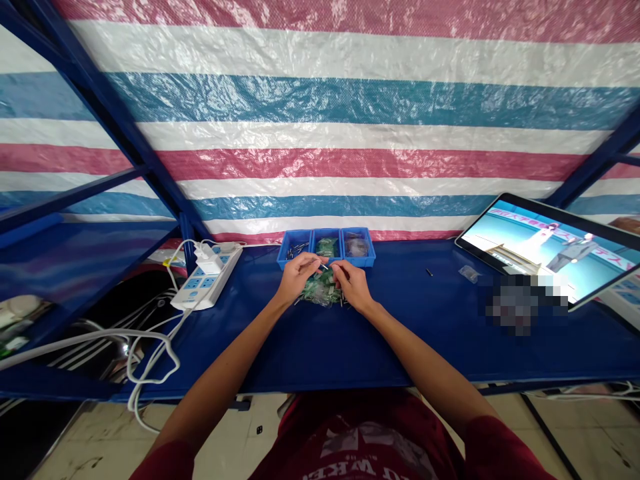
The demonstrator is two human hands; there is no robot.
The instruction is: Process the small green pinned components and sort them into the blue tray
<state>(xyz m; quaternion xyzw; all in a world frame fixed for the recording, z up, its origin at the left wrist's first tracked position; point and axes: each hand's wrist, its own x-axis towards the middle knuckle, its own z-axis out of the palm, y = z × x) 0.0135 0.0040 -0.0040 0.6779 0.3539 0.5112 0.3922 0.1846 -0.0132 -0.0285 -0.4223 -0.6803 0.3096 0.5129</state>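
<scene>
My left hand [296, 276] pinches a small thin rod with a silvery tip [325, 267], too small to name more exactly. Close beside it, my right hand [354, 283] has its fingers drawn together near the rod's other end; what is between them is hidden. Beneath both hands lies a heap of small clear plastic bags with green print or contents [320, 291]. Just behind the hands stand three joined blue bins: the left bin [283, 255] contains thin dark and silvery pieces, the middle bin [327, 232] green-marked bags, the right bin [372, 253] clear bags.
On the blue table [320, 353], a white power strip [207, 287] with cables lies left. To the right are a small dark piece [429, 272], a clear bag [469, 273], a tablet playing video [545, 243] and a blurred-out object [517, 303]. Striped sheeting hangs behind.
</scene>
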